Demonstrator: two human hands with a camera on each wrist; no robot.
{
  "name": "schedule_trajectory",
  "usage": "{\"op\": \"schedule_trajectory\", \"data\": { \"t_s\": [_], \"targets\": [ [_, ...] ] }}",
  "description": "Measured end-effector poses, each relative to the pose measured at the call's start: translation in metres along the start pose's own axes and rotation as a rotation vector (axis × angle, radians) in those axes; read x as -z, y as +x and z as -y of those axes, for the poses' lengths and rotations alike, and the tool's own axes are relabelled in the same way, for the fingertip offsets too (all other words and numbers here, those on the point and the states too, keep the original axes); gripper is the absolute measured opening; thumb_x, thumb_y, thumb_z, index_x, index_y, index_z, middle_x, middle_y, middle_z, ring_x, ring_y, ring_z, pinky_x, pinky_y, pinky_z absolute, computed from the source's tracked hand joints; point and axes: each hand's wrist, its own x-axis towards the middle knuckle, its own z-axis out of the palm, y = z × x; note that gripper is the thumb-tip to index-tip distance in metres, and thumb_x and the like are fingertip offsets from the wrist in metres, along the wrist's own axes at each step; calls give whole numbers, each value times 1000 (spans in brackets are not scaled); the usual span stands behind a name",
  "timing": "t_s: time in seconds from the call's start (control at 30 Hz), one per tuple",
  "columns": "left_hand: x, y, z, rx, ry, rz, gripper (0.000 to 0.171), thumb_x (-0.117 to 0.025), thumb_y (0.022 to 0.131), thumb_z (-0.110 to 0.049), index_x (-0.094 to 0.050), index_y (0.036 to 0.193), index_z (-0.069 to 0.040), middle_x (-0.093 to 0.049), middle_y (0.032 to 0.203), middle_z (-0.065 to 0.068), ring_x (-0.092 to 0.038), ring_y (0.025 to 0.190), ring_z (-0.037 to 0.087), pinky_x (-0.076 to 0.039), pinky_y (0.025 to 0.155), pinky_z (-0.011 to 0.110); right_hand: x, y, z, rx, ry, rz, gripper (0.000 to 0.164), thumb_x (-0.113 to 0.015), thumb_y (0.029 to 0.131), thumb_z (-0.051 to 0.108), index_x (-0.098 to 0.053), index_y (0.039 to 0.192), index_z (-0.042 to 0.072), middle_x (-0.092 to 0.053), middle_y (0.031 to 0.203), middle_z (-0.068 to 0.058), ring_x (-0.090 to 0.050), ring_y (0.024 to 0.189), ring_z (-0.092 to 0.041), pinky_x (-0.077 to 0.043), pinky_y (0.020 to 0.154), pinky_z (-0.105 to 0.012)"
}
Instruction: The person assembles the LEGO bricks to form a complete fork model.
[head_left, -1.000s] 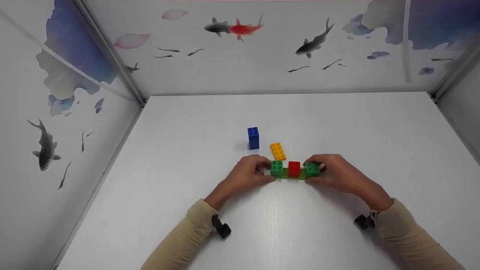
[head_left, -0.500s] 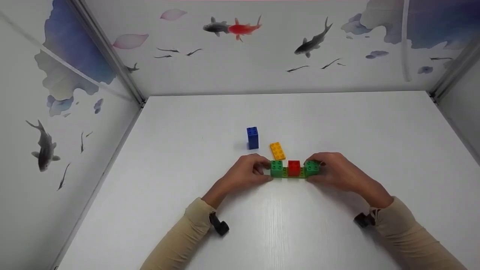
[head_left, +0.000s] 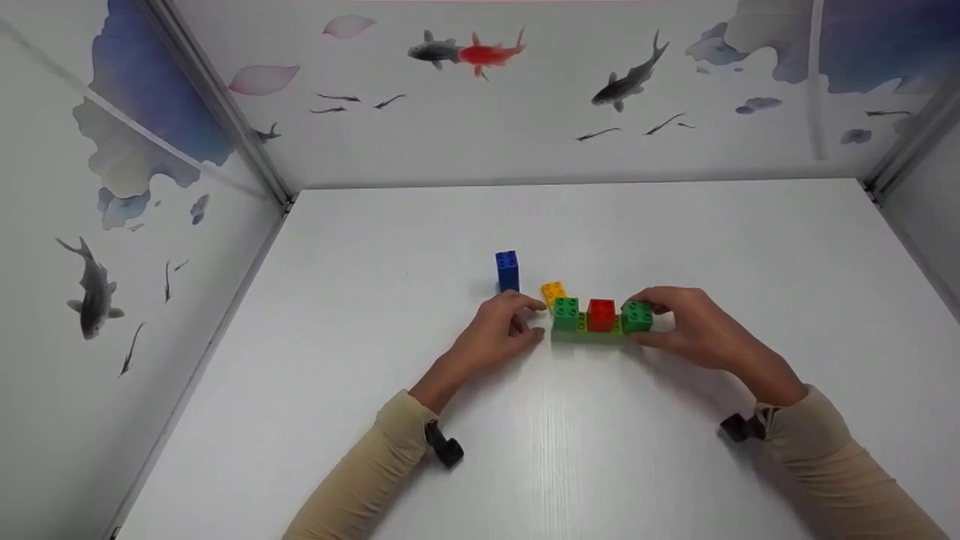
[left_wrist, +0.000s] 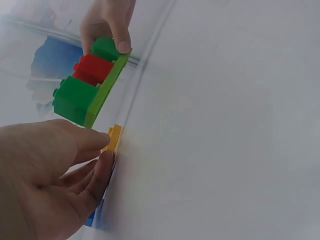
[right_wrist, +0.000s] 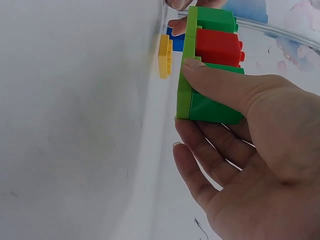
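My right hand point(head_left: 694, 326) pinches the right end of a toy-brick assembly between thumb and fingers. Its base is a long light green plate point(left_wrist: 106, 90), carrying a green brick point(head_left: 566, 313) at the left, a red brick point(head_left: 601, 315) in the middle and another green brick point(right_wrist: 215, 107) at the right. In the wrist views the plate is raised off the table. Just left of the assembly, my left hand point(head_left: 487, 330) holds nothing; its thumb and forefinger are spread apart, short of the plate's end.
A yellow plate point(head_left: 553, 290) lies behind the assembly, partly hidden by it. Further left stands a tall blue brick point(head_left: 508, 270), its foot behind the left hand. White walls printed with fish point(head_left: 630, 79) border the white table point(head_left: 375, 262) at the back and sides.
My left hand has let go of the assembly's left end. My right hand has lifted the assembly and moved it slightly right and away, so it now overlaps the yellow plate.
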Motion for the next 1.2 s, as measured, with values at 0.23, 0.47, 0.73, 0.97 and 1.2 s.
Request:
{"op": "schedule_trajectory", "data": {
  "t_s": [0.23, 0.47, 0.73, 0.97, 1.2],
  "targets": [
    [-7, 4, -9, 18, 58, 24, 59, -76, 102, -18, -55, 158, -19, -46, 170, -3, -63, 103, 13, -58, 91, 24, 8, 0, 1, -11, 0, -25, 45, -90, 88, 9, -74, 130, 9, -78, 122, -4, -74, 110, -27, -61, 98, -52],
    [-14, 13, -18, 38, 181, -14, 64, -74, 104, -22, -50, 162, -23, -44, 171, -3, -46, 156, 18, -43, 126, 35, 12, 2, 2, -5, 10, -38, 44, -89, 89, 10, -73, 130, 9, -78, 123, -5, -73, 110, -27, -61, 97, -53],
    [-25, 23, -29, 69, 298, -42, 57, -75, 104, -28, -57, 157, -18, -53, 156, 2, -63, 131, 14, -54, 114, 29, 13, 0, -2, -7, 0, -67, 42, -89, 91, 15, -74, 130, 11, -78, 123, -3, -73, 109, -25, -62, 96, -49],
    [-26, 21, -30, 49, 305, -61, 43, -77, 103, -27, -64, 143, -15, -56, 140, 2, -63, 113, 14, -57, 101, 22, 14, 0, -2, -8, 7, -89, 43, -90, 91, 16, -73, 130, 10, -78, 124, -4, -72, 108, -26, -62, 96, -52],
    [-22, 20, -31, 49, 214, -30, 38, -79, 101, -23, -66, 135, -13, -71, 137, 2, -65, 112, 15, -58, 100, 25, 15, 1, 0, -29, 20, -96, 44, -90, 90, 15, -73, 131, 10, -77, 125, -7, -71, 109, -28, -63, 97, -56]
  ]
}}
